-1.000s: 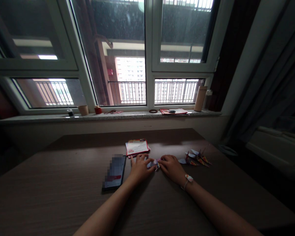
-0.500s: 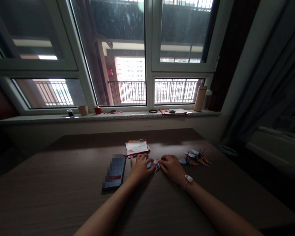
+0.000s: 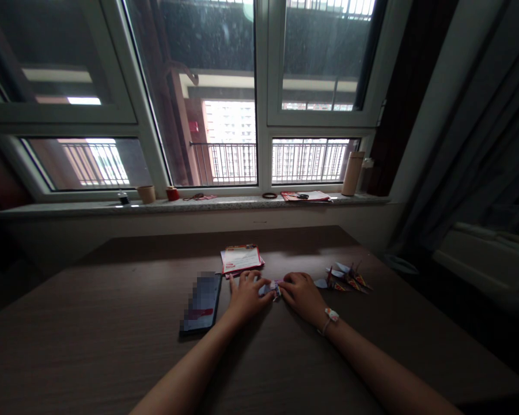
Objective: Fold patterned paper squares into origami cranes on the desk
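Note:
Between my two hands on the table lies a small piece of folded paper [image 3: 275,288], whitish with purple and dark marks. My left hand [image 3: 247,293] presses its left side with thumb and index finger, the other fingers spread towards the table. From the right, my right hand [image 3: 303,293] pinches the paper, its fingers curled together; a bracelet [image 3: 330,314] circles that wrist. Fingers cover part of the paper, so its full shape is hidden. Several folded paper figures [image 3: 348,278] with pointed tips lie to the right of my right hand.
A phone [image 3: 202,302] lies left of my left hand on the brown table [image 3: 112,323]. Beyond the hands sits a stack of red-edged paper sheets [image 3: 242,259]. The windowsill holds a paper cup [image 3: 146,194], a red spool [image 3: 172,193], more papers [image 3: 313,196] and a tall flask [image 3: 352,174].

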Tool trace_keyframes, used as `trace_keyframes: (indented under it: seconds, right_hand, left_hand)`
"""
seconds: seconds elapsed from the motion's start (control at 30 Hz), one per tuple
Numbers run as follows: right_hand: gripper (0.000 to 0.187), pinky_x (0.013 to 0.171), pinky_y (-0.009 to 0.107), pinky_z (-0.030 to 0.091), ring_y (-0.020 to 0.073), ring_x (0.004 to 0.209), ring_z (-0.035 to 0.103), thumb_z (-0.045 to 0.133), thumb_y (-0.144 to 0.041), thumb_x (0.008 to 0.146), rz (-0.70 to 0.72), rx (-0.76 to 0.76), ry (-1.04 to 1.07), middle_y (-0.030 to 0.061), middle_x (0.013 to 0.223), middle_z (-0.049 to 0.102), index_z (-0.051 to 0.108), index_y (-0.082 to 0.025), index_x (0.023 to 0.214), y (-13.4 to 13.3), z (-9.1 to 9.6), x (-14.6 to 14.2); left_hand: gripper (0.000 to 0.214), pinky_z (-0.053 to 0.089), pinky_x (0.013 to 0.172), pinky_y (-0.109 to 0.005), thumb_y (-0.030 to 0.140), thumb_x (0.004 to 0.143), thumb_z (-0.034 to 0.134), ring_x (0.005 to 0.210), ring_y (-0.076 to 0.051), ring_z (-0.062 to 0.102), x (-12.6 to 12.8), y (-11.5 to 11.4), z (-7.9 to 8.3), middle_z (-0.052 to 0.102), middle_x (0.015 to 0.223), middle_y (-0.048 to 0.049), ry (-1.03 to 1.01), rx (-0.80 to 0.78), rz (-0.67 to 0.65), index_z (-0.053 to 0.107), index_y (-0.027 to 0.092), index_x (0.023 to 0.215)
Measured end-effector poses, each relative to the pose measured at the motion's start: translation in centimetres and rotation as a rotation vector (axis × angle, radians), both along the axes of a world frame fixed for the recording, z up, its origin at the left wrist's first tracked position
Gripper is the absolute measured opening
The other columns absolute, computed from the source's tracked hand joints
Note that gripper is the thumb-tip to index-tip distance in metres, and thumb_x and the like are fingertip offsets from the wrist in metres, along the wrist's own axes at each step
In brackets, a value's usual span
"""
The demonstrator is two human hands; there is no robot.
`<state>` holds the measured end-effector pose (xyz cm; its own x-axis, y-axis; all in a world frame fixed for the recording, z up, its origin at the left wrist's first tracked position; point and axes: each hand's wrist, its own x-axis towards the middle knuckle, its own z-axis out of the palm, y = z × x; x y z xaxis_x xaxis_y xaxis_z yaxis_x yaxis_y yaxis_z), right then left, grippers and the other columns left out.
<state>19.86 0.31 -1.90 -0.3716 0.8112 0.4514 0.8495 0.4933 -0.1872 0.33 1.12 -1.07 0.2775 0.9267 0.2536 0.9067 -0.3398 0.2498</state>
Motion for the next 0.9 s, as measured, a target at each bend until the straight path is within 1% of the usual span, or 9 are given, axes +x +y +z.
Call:
trace_keyframes:
  seconds: [0.2, 0.37, 0.47, 0.57, 0.8, 0.9]
  right_hand:
    - [0.022, 0.099, 0.036, 0.037, 0.0192, 0.104, 0.059, 0.054, -0.028, 0.094, 0.008, 0.005, -0.008, 0.0051, 0.106, 0.067, 0.073, -0.027, 0.105, 0.04, -0.08, 0.04]
    - [0.022, 0.099, 0.036, 0.037, 0.0191, 0.104, 0.059, 0.053, -0.027, 0.094, 0.009, -0.005, -0.001, 0.0054, 0.106, 0.068, 0.073, -0.026, 0.105, 0.02, -0.01, 0.01]
    - [0.022, 0.099, 0.036, 0.037, 0.019, 0.104, 0.059, 0.053, -0.027, 0.095, 0.004, -0.006, -0.001, 0.0054, 0.106, 0.067, 0.073, -0.026, 0.104, -0.02, 0.02, -0.03]
    - [0.022, 0.099, 0.036, 0.037, 0.0191, 0.104, 0.059, 0.054, -0.028, 0.094, -0.002, -0.008, -0.009, 0.0053, 0.106, 0.067, 0.073, -0.026, 0.106, 0.02, -0.04, -0.05]
    - [0.023, 0.098, 0.036, 0.038, 0.0194, 0.104, 0.059, 0.053, -0.029, 0.095, 0.004, -0.007, 0.0, 0.0055, 0.105, 0.067, 0.073, -0.026, 0.107, 0.16, -0.16, 0.01]
    - [0.023, 0.101, 0.038, 0.037, 0.0195, 0.105, 0.059, 0.053, -0.028, 0.095, 0.016, -0.026, 0.019, 0.0054, 0.107, 0.068, 0.073, -0.027, 0.107, 0.2, -0.15, 0.07]
  left_hand:
    - [0.033, 0.011, 0.109, -0.074, 0.057, 0.085, 0.057, 0.128, -0.032, 0.042, -0.07, -0.04, -0.14, 0.057, 0.134, -0.0009, -0.007, 0.015, -0.006, 0.067, 0.04, 0.111]
    - [0.033, 0.01, 0.108, -0.075, 0.056, 0.085, 0.057, 0.129, -0.032, 0.042, 0.05, -0.12, 0.06, 0.057, 0.134, -0.0017, -0.012, 0.009, -0.002, 0.068, 0.039, 0.111]
    - [0.033, 0.009, 0.109, -0.074, 0.056, 0.085, 0.058, 0.129, -0.032, 0.041, 0.09, -0.14, 0.17, 0.057, 0.134, -0.0021, -0.015, 0.0, -0.004, 0.068, 0.039, 0.112]
    - [0.034, 0.01, 0.11, -0.072, 0.056, 0.085, 0.058, 0.13, -0.032, 0.041, 0.1, -0.16, 0.22, 0.056, 0.135, -0.0024, -0.013, -0.008, -0.003, 0.068, 0.038, 0.112]
    - [0.032, 0.012, 0.109, -0.073, 0.054, 0.084, 0.059, 0.129, -0.032, 0.042, 0.14, -0.2, 0.2, 0.057, 0.135, -0.003, -0.013, 0.006, -0.007, 0.068, 0.038, 0.11]
    - [0.03, 0.013, 0.109, -0.073, 0.052, 0.084, 0.061, 0.129, -0.032, 0.042, 0.13, -0.25, 0.22, 0.057, 0.134, -0.003, -0.015, 0.017, -0.015, 0.068, 0.037, 0.109]
